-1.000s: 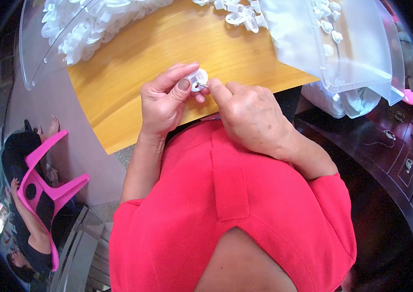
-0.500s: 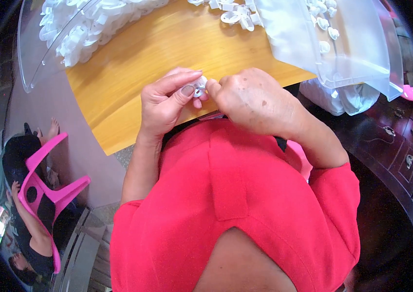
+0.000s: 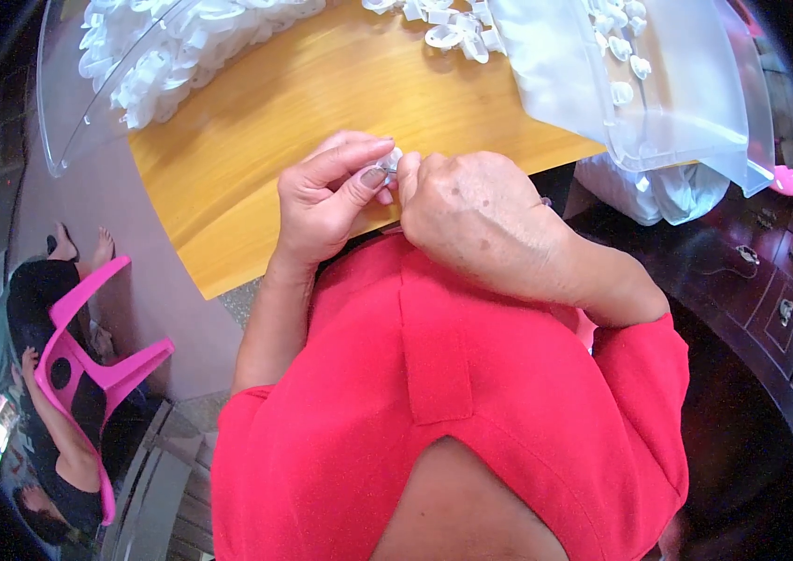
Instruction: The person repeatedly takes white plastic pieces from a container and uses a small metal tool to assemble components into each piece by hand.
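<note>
My left hand [image 3: 322, 198] pinches a small white plastic part [image 3: 394, 159] between thumb and fingers, just above the table's near edge. Closed beside it is my right hand [image 3: 485, 210], its thumb and forefinger right up against that part. A thin metal tip shows between the two hands, apparently from a slim tool in my right fist. My fingers hide its handle, so its exact kind cannot be told.
On the yellow wooden table [image 3: 322, 93] stand a clear bin heaped with white plastic pieces [image 3: 172, 56], a loose pile of parts [image 3: 462, 33] and another clear bin [image 3: 677, 122] with small white pieces. At left a person sits on a pink chair [image 3: 79, 365].
My right hand has turned, its wrist and knuckles dropping slightly toward me. The left hand has shifted slightly right, still holding the white part.
</note>
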Available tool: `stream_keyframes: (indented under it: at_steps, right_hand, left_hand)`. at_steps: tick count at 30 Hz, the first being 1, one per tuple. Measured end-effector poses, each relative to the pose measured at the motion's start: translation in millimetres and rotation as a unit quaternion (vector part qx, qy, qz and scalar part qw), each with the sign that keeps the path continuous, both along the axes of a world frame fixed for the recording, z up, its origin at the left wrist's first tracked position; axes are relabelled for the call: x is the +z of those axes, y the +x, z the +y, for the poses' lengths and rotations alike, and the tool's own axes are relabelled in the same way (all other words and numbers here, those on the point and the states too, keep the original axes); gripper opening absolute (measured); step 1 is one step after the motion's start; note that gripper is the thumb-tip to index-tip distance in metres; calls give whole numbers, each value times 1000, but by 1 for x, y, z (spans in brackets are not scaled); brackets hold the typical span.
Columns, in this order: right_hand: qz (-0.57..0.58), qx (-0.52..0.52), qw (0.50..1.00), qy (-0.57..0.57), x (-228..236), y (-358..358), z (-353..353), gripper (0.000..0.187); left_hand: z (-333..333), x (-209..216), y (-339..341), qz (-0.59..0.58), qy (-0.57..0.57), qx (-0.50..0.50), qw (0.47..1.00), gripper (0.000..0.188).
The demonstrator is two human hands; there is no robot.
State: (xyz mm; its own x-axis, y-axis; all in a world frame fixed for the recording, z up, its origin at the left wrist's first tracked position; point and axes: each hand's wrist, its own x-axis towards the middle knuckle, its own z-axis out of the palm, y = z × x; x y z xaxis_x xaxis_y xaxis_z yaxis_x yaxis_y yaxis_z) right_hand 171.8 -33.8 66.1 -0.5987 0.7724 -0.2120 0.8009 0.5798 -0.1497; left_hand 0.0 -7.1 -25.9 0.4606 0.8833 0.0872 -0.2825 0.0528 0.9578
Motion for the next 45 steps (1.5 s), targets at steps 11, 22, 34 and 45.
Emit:
stream_keyframes:
  at_steps: [11, 22, 34, 45]
  right_hand:
    - [-67, 51, 992, 94, -8, -2, -7, 13]
    - [76, -52, 996, 5, -9, 15, -10, 23]
    - [147, -90, 985, 7, -12, 13, -25, 18]
    - [167, -109, 980, 3, -20, 20, -35, 26]
  left_hand:
    - [-6, 5, 4, 64, 57, 36, 996, 17]
    - [0, -8, -7, -154, -178, -24, 972, 23]
    - [2, -3, -6, -201, -204, -66, 956, 27]
    - [11, 39, -11, -31, 49, 71, 996, 20]
